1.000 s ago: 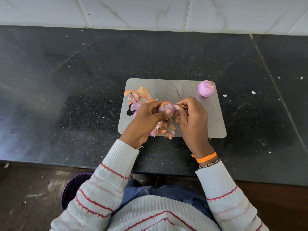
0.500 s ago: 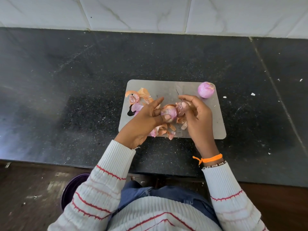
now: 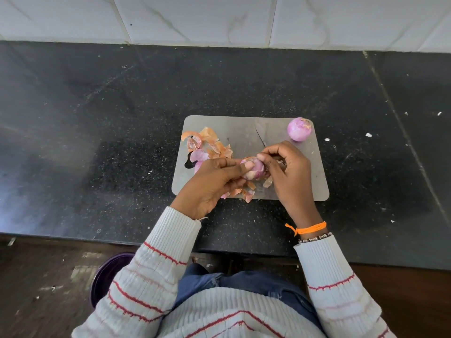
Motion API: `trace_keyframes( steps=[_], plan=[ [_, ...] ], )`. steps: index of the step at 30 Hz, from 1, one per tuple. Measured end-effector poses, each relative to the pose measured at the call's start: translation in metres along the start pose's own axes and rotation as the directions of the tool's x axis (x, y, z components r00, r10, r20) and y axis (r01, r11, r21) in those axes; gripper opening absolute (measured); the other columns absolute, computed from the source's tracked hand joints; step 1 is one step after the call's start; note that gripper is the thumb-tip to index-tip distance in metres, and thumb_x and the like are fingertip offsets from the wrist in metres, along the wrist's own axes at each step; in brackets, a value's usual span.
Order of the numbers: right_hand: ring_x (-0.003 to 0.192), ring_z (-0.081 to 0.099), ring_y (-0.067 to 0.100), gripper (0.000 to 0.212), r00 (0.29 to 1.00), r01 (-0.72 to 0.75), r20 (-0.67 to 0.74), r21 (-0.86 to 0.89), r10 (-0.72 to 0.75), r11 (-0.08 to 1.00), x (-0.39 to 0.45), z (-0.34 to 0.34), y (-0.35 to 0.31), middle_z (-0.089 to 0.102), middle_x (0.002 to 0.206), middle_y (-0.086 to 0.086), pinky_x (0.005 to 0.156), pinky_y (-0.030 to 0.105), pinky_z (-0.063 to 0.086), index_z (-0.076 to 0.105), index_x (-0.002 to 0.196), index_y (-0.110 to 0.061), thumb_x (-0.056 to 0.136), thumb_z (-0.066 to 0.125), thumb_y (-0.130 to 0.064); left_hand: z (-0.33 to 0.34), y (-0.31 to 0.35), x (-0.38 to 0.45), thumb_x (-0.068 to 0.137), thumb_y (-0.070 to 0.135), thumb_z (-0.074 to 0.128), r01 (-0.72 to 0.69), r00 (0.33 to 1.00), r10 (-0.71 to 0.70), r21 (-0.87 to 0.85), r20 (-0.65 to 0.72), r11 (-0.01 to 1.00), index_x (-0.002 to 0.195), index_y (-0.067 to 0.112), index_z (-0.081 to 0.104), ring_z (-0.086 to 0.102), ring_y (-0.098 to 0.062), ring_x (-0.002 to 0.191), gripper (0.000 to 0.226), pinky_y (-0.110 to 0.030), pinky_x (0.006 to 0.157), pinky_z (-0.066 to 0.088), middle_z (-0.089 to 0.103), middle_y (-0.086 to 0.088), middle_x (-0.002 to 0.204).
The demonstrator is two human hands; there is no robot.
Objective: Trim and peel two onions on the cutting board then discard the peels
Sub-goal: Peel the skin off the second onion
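A purple bin point(image 3: 107, 276) stands on the floor nearest. Above the grey cutting board point(image 3: 314, 176), the left hand point(image 3: 214, 181) grips the half-peeled onion point(image 3: 255, 169) while the right hand point(image 3: 288, 172) pinches its skin beside a knife tip point(image 3: 260, 137). Loose peels point(image 3: 212, 145) lie left, the peeled onion point(image 3: 299, 129) sits at the far right corner, on a black speckled tabletop point(image 3: 97, 118) under white wall tiles point(image 3: 195, 18).

Knife point(image 3: 260, 138) handle hidden inside right hand point(image 3: 288, 172).
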State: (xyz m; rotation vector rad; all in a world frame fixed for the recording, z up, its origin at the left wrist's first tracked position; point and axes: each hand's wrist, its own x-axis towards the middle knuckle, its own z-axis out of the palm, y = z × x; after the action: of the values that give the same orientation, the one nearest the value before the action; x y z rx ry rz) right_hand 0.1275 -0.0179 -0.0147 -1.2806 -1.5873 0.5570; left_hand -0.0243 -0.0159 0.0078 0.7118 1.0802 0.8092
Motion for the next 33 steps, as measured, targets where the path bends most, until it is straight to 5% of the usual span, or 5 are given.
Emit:
trace_keyframes(
  steps=[8, 13, 18, 24, 33],
  plan=[
    [0.074, 0.056, 0.005, 0.008, 0.991, -0.126, -0.038, 0.012, 0.127, 0.992, -0.004, 0.001, 0.003, 0.061, 0.08, -0.003, 0.067, 0.012, 0.046, 0.061, 0.088, -0.006, 0.092, 0.055, -0.008, 0.0, 0.002, -0.003, 0.069, 0.011, 0.069, -0.051, 0.998, 0.05, 0.04, 0.046, 0.998, 0.097, 0.01, 0.068, 0.067, -0.017, 0.079, 0.028, -0.025, 0.073, 0.056, 0.074, -0.005, 0.088],
    [0.073, 0.058, -0.001, 0.007, 0.976, -0.194, -0.081, 0.111, 0.203, 0.975, -0.004, 0.004, -0.002, 0.061, 0.078, -0.01, 0.067, 0.014, 0.048, 0.06, 0.087, -0.011, 0.093, 0.056, -0.012, 0.004, 0.003, -0.004, 0.09, 0.005, 0.054, -0.003, 0.998, 0.004, -0.021, 0.06, 1.0, 0.106, 0.012, 0.065, 0.069, -0.011, 0.076, 0.021, -0.022, 0.077, 0.056, 0.073, -0.003, 0.087],
    [0.072, 0.06, 0.018, 0.026, 0.966, -0.246, -0.031, 0.19, 0.256, 0.95, -0.005, 0.007, -0.008, 0.065, 0.076, 0.007, 0.066, 0.029, 0.048, 0.062, 0.084, -0.005, 0.095, 0.049, -0.024, 0.008, -0.001, -0.005, 0.088, 0.005, 0.056, -0.078, 0.997, 0.078, -0.02, -0.003, 0.997, 0.114, 0.011, 0.062, 0.064, -0.01, 0.083, 0.027, -0.018, 0.075, 0.054, 0.067, -0.005, 0.097],
    [0.08, 0.065, 0.013, 0.005, 0.956, -0.288, 0.028, 0.28, 0.292, 0.916, -0.005, 0.007, -0.009, 0.07, 0.084, 0.005, 0.07, 0.023, 0.053, 0.067, 0.088, -0.007, 0.087, 0.064, -0.011, 0.009, -0.004, -0.008, 0.086, 0.004, 0.059, -0.154, 0.986, 0.156, 0.047, -0.05, 0.987, 0.105, 0.013, 0.064, 0.067, -0.013, 0.085, 0.022, -0.018, 0.076, 0.056, 0.067, -0.008, 0.098],
    [0.073, 0.058, 0.006, 0.008, 0.958, -0.201, -0.203, 0.021, 0.201, 0.979, -0.002, 0.002, 0.008, 0.065, 0.079, -0.003, 0.068, 0.009, 0.043, 0.065, 0.081, -0.013, 0.084, 0.064, -0.006, 0.006, -0.001, -0.014, 0.082, -0.005, 0.06, -0.132, 0.991, 0.132, 0.01, 0.019, 0.991, 0.101, 0.012, 0.061, 0.067, -0.015, 0.075, 0.025, -0.024, 0.064, 0.057, 0.07, -0.004, 0.092]
  ],
)
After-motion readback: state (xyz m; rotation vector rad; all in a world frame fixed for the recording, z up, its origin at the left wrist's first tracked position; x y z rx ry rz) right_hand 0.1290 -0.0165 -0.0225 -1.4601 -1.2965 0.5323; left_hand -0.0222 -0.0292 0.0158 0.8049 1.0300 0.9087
